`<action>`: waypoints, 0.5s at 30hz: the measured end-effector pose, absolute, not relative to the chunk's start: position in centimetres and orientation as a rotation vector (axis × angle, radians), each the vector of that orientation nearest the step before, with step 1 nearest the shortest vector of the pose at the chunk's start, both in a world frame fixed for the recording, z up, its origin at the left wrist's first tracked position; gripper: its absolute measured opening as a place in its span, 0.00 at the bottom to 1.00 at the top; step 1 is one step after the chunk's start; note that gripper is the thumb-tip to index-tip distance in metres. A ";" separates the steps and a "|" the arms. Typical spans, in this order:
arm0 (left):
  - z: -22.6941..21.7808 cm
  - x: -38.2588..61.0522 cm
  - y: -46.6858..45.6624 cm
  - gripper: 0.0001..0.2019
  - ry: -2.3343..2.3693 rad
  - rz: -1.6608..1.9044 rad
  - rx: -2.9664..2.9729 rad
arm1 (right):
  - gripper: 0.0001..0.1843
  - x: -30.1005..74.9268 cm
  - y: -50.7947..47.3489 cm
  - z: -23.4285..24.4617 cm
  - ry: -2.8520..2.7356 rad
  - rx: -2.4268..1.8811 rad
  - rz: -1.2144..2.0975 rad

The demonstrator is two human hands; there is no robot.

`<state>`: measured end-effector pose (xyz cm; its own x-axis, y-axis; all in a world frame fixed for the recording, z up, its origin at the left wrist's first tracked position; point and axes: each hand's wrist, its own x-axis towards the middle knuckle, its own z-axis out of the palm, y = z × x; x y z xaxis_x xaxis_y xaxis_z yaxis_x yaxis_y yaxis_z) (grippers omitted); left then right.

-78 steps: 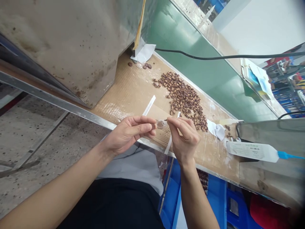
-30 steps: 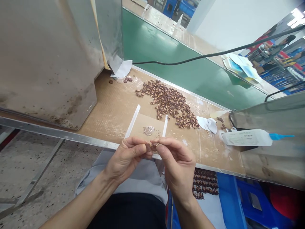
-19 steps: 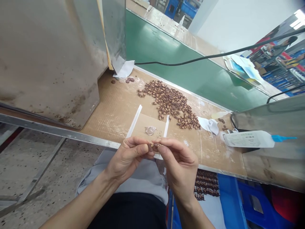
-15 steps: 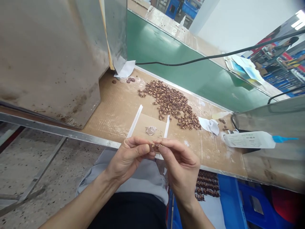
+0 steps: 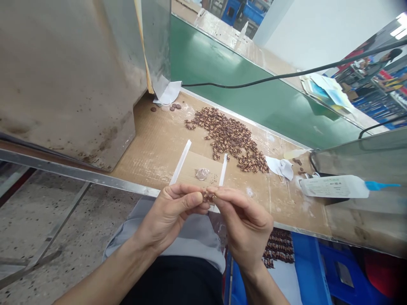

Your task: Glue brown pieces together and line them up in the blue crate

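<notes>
Both hands meet over the front edge of the cardboard-covered bench [image 5: 143, 159]. Between the fingertips sits a small brown-and-gold piece [image 5: 206, 196], partly hidden by the fingers. My left hand [image 5: 173, 209] pinches it from the left with thumb and forefinger. My right hand [image 5: 244, 220] is closed at its other side, thumb and fingertips pressed together against it. Just beyond the fingers lies a clear round dish [image 5: 202, 173] with tiny specks beside it, between two white tape strips. Farther back spreads a heap of similar brown-and-gold pieces [image 5: 229, 135].
A plastic bottle with a blue nozzle [image 5: 337, 186] lies at the right near crumpled white paper [image 5: 281, 167]. A metal housing [image 5: 73, 84] bounds the left. Below right, a blue tray [image 5: 310, 267] holds rows of dark pieces. A black cable [image 5: 254, 80] crosses above the green belt [image 5: 203, 55].
My right hand has shifted slightly right and its wrist has turned a little. The left hand keeps its pinch on the small piece, which shows a bit more between the fingertips.
</notes>
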<state>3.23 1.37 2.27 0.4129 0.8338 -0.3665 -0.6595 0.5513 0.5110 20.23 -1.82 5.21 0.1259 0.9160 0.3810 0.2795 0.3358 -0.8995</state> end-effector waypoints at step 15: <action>3.4 3.2 1.3 0.14 0.748 0.939 0.282 | 0.20 20.5 -1.8 5.4 -1.558 -1.110 0.486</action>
